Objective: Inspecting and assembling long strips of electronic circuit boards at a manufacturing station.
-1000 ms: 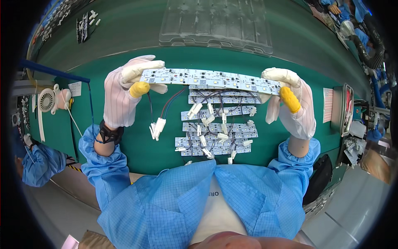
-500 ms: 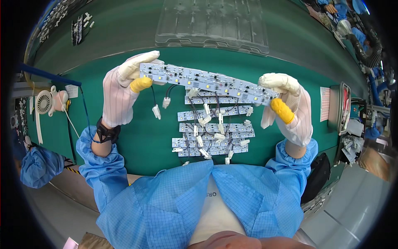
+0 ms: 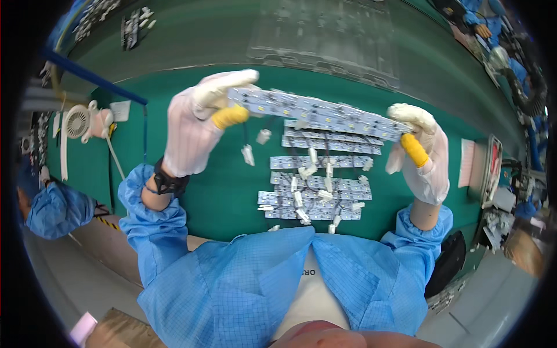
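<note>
A long, narrow LED circuit board [image 3: 319, 114] is held up above the bench, sloping slightly down toward the right. My left hand [image 3: 194, 130], in a pale striped glove with a yellow thumb cot, pinches its left end. Its other end is gripped by my right hand [image 3: 428, 165], gloved the same way. Short dark leads with white plugs [image 3: 248, 155] dangle below the board near my left hand. Under it, several similar LED boards [image 3: 319, 162] lie in rows, with wires and white connectors across them. The held board is blurred by motion.
A green mat [image 3: 226, 203] covers the bench. A clear plastic tray [image 3: 331, 66] lies at the back. On the left stands a small fan [image 3: 78, 123]; a metal tray [image 3: 492, 171] and a pink sheet [image 3: 466, 162] are at the right. Another person's blue sleeve [image 3: 61, 211] shows far left.
The whole view has shifted, so bench, hands and board appear further right. Both hands still hold the same board, which has tilted a little and blurred.
</note>
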Tool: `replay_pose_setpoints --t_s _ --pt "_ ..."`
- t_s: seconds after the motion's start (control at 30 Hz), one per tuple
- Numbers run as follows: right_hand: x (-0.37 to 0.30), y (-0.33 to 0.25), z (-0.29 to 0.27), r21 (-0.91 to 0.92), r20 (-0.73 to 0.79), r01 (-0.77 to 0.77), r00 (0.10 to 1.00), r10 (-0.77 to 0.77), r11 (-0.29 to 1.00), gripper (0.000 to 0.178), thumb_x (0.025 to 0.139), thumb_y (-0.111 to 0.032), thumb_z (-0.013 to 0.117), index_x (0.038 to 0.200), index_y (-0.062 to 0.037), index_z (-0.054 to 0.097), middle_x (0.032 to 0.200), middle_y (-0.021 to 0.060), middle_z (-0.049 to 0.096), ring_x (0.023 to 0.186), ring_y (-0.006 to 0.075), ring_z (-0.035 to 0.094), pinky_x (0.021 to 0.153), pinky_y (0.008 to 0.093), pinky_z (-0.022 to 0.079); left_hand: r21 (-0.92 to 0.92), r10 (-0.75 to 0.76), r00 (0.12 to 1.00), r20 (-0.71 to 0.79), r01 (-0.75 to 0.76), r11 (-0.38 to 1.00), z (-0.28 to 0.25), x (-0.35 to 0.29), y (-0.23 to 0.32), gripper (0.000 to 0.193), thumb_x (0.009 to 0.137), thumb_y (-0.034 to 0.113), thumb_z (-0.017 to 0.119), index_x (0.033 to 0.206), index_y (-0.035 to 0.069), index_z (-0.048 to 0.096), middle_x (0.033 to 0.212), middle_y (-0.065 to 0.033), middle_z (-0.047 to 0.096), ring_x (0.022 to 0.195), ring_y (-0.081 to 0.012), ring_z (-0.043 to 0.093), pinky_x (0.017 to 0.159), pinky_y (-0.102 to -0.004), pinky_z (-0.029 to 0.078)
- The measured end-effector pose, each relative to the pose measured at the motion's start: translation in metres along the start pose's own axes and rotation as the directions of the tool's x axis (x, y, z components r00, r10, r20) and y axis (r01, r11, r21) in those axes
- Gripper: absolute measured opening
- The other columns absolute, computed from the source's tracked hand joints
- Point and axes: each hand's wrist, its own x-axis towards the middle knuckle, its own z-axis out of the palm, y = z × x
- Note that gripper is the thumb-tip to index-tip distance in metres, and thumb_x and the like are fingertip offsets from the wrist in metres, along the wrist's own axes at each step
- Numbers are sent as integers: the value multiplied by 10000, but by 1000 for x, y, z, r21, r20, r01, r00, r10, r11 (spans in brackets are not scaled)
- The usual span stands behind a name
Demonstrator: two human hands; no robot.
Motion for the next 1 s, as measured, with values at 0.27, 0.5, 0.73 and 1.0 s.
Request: replay_pose_setpoints --t_s 0.27,0.5,0.73,1.0 --pt "-5 -17 7 20 36 -134 990 133 991 506 822 -235 644 1192 74 488 924 146 625 550 157 619 480 220 474 126 -102 995 22 99 987 2 10 -3 416 873 221 622 1199 -32 564 967 -105 671 825 -97 607 756 -230 463" --pt "0 -2 -12 114 50 -214 976 210 970 364 900 -201 560 1173 37 528 902 109 638 607 127 628 525 221 499 -62 -48 998 41 51 997 6 -3 -9 623 834 440 643 1191 -61 538 1024 -143 653 837 -173 652 770 -272 500" --pt "7 17 -8 349 262 -61 965 -35 935 640 806 -468 648 1196 20 511 876 107 642 539 123 608 492 230 517 -184 -198 980 13 197 963 8 -11 14 307 919 231 545 1052 -36 621 970 -101 668 874 -179 656 744 -275 499" --pt "-7 23 5 -60 83 -186 978 191 981 450 903 -427 535 1091 -19 569 731 66 636 491 93 563 435 189 413 -487 -404 903 147 421 765 25 -36 -16 300 826 42 573 1123 5 570 1068 -84 651 877 -116 612 613 -212 491"
